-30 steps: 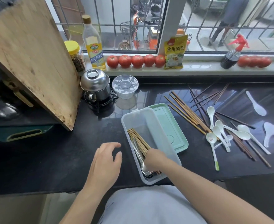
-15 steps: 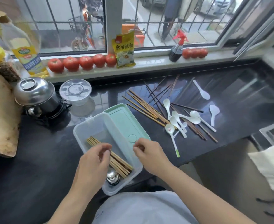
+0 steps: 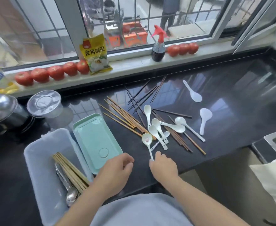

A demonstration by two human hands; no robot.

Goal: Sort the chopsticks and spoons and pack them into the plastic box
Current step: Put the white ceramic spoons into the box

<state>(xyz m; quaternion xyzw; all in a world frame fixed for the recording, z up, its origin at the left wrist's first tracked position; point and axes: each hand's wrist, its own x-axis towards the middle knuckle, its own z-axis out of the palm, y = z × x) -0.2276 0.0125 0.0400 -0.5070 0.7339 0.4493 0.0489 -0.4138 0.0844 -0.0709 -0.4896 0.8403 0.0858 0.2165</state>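
Two bare hands work at the near edge of the dark worktop (image 3: 231, 101). The right hand (image 3: 164, 165) pinches the handle end of a white spoon with a red mark in its bowl (image 3: 148, 142), which lies flat on the worktop. The left hand (image 3: 116, 173) hovers over the near corner of the mint-green lid (image 3: 91, 136), its grip released – fingers loosely curled, holding nothing. The clear plastic box (image 3: 41, 160) sits just left of the lid and holds a bundle of light wooden chopsticks (image 3: 69, 168) beside metal spoons (image 3: 69, 191). Beyond the right hand lie more white spoons (image 3: 158, 128) – scattered over light bamboo chopsticks (image 3: 122, 118) and dark chopsticks (image 3: 142, 97).
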